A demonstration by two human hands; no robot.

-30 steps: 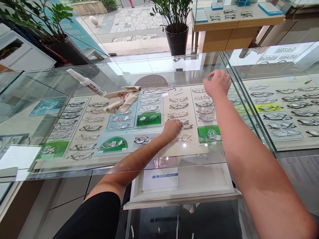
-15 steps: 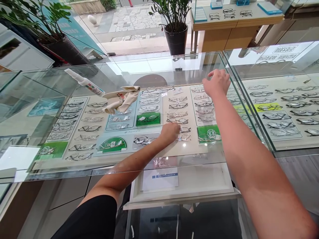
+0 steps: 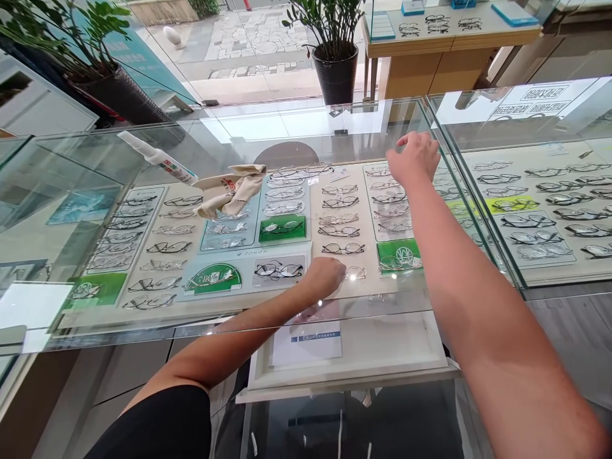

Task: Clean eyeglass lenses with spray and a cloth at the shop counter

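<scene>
My left hand (image 3: 326,278) is inside the glass display case, its fingers curled closed at the front of a column of eyeglasses. It covers the left part of a pair of thin-rimmed eyeglasses (image 3: 356,273); its fingertips are hidden, so I cannot tell whether it grips them. Just behind it lies a dark-rimmed pair of eyeglasses (image 3: 343,248), fully visible. My right hand (image 3: 415,158) is at the glass top near the case's back right corner, thumb and fingers bent but apart, holding nothing visible.
A beige cloth (image 3: 232,190) and a white spray bottle (image 3: 157,158) lie on the glass top. Rows of eyeglasses fill this case and the one to the right. A white drawer (image 3: 392,344) stands pulled out below. Potted plants (image 3: 335,73) stand beyond.
My left hand has moved down toward the front of the case, uncovering the dark-rimmed pair behind it. My right hand has stayed in place. The view has shifted slightly.
</scene>
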